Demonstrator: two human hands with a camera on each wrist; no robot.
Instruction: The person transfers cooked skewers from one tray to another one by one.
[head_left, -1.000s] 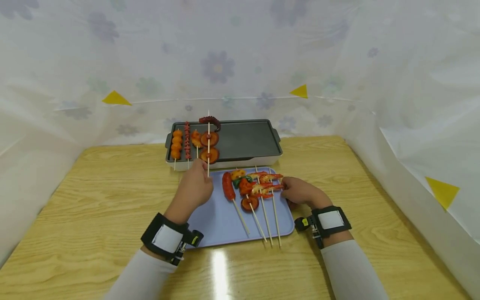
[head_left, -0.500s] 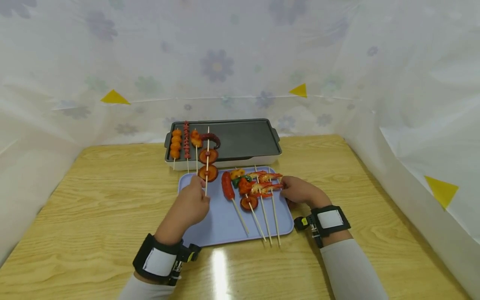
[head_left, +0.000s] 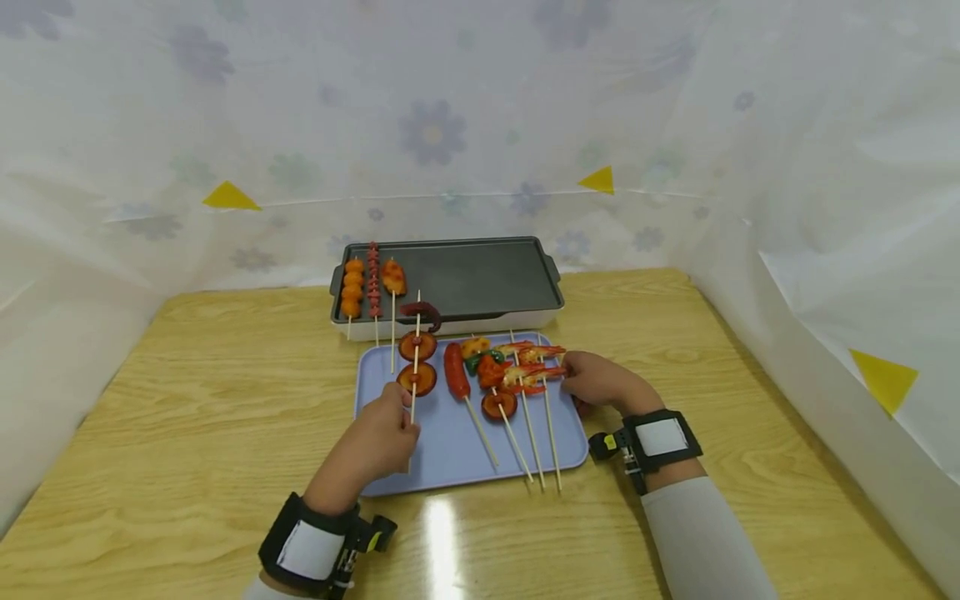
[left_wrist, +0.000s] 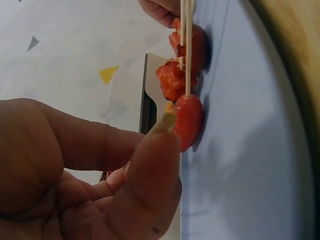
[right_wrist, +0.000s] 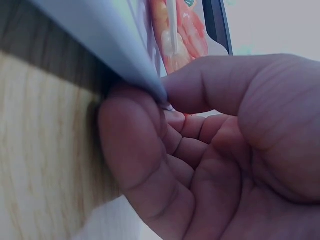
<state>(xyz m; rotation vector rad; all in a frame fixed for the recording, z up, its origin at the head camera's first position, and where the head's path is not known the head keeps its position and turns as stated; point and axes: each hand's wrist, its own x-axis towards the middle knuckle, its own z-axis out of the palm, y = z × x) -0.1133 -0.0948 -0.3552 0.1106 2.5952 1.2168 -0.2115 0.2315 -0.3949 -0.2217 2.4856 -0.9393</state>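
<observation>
My left hand (head_left: 375,437) pinches the stick of a skewer with two round brown slices (head_left: 417,379) and a dark red curled piece (head_left: 422,313) at its top, held over the left part of the lavender tray (head_left: 450,454). In the left wrist view the stick's end (left_wrist: 166,121) shows between thumb and finger. My right hand (head_left: 606,385) grips the tray's right edge, thumb on top and a finger underneath in the right wrist view. On the tray lie a red sausage skewer (head_left: 456,372), a mixed vegetable skewer (head_left: 491,372) and shrimp skewers (head_left: 531,377).
Behind the tray stands a dark grill plate (head_left: 480,275) on a white base. Its left side bears an orange ball skewer (head_left: 352,287), a thin red skewer (head_left: 373,281) and an orange-brown meat skewer (head_left: 393,277). Floral sheeting surrounds the wooden table (head_left: 187,417).
My left hand has drawn the skewer with round slices back from over the grill plate, toward the near side and down over the tray. The right hand has kept its place.
</observation>
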